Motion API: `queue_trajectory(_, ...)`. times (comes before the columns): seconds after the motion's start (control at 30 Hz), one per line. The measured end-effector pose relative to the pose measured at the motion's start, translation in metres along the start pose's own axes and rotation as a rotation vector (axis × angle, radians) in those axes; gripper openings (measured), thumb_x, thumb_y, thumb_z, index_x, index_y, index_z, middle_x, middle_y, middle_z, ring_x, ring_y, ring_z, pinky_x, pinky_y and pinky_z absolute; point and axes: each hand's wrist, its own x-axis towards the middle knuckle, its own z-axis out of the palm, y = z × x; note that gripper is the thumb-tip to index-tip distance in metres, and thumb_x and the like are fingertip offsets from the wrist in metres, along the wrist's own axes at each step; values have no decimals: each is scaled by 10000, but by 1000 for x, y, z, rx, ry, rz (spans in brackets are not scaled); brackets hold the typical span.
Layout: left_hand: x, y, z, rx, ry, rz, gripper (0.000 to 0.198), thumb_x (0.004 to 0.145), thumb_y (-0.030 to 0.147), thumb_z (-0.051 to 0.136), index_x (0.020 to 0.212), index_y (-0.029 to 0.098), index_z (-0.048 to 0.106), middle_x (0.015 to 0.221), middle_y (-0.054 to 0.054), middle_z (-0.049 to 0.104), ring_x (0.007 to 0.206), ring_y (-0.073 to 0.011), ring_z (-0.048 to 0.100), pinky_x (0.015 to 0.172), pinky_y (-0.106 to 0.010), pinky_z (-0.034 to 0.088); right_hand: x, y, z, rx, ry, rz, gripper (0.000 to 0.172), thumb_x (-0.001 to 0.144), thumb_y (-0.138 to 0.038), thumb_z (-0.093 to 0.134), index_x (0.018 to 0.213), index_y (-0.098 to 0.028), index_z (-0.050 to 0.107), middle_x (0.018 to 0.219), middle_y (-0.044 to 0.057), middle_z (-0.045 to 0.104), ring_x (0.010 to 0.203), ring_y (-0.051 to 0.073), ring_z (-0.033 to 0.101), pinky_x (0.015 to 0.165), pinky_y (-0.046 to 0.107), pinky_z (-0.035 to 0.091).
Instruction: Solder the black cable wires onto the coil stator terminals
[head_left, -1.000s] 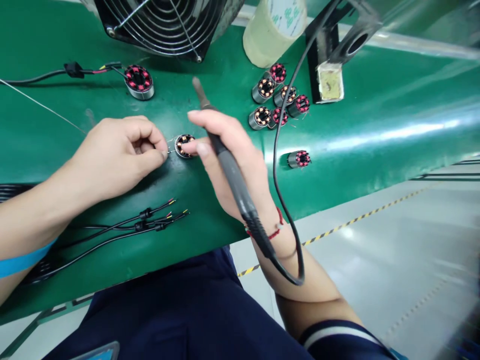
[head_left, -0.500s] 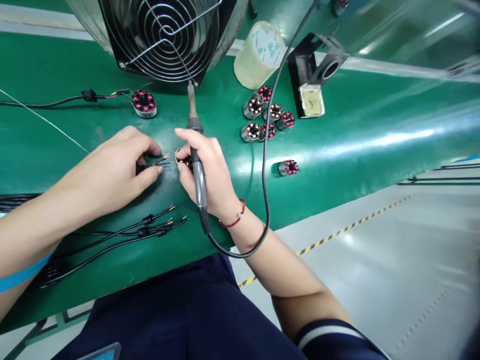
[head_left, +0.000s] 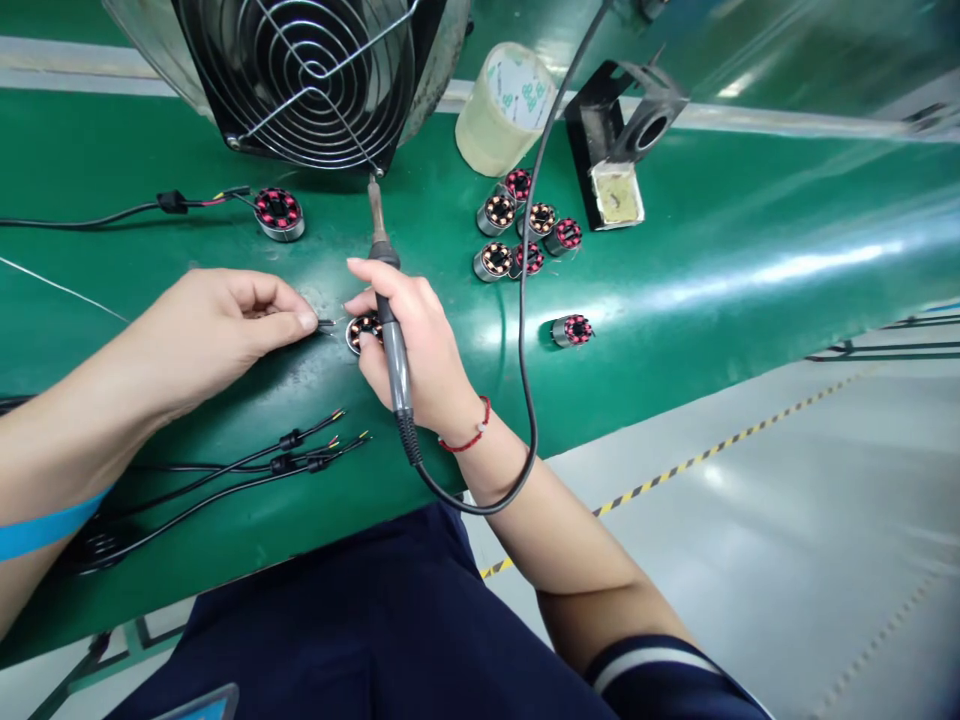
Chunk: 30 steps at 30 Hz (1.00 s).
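Note:
My left hand point(head_left: 217, 335) pinches the thin wire ends point(head_left: 328, 324) just left of a small wound stator point(head_left: 363, 330) that lies on the green table point(head_left: 712, 270). My right hand point(head_left: 416, 345) steadies that stator with its fingertips while gripping a soldering iron point(head_left: 390, 320), whose tip points away from me toward the fan. The iron's black cord point(head_left: 525, 330) loops back past my wrist.
A black fan point(head_left: 315, 70) stands at the back. A tape roll point(head_left: 506, 105), an iron stand with sponge point(head_left: 619, 165), several stators point(head_left: 521, 225), a lone stator point(head_left: 570, 330), a wired stator point(head_left: 279, 213) and black cables point(head_left: 300, 455) lie around. The table edge runs near my lap.
The iron swung from leaning left to pointing straight away from me. My left hand closed tighter on the wire ends beside the stator. The view shifted slightly.

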Motion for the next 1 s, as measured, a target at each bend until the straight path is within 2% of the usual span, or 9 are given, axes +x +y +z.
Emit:
queue_trajectory(0.2,-2,5,5,46,29,-11,423,581,603,667,751,228,760,753,-29,718,694,-184,537,657,-315,378,1,1,1,15,-1,-53,517,893,-116,510,1406,-182,508,1113,37,761,1095,203,650,1065,389,532)
queue_trajectory(0.37,0,-2,3,-1,32,-4,425,638,614,664,775,223,755,775,-28,712,730,-188,561,687,-320,393,1,1,6,31,28,9,521,903,-95,483,1409,-217,508,1088,14,760,1079,178,659,1047,343,539)
queue_trajectory(0.53,2,-5,5,-40,37,33,353,650,562,702,762,232,757,835,-24,757,805,-212,637,763,-347,451,3,0,8,23,-31,68,526,917,-83,474,1413,-255,509,1052,-14,758,1043,168,676,1041,343,548)
queue_trajectory(0.77,0,-2,5,-58,70,16,338,635,544,729,766,237,781,842,-28,777,796,-214,653,763,-360,484,3,5,12,49,-3,41,509,930,-112,431,1412,-263,491,1006,-39,757,974,154,670,1002,341,560)
queue_trajectory(0.9,-1,0,6,-29,65,63,346,635,554,708,772,254,810,838,-21,794,829,-232,676,774,-358,499,3,3,10,42,-22,62,519,921,-119,436,1407,-293,495,1017,-49,761,991,153,679,1015,335,553)
queue_trajectory(1.0,-1,2,5,28,37,102,387,657,573,651,818,264,819,836,-16,784,815,-221,659,765,-346,486,2,2,8,47,-5,55,526,905,-106,444,1405,-260,497,1050,-26,770,1018,160,681,1027,333,555)
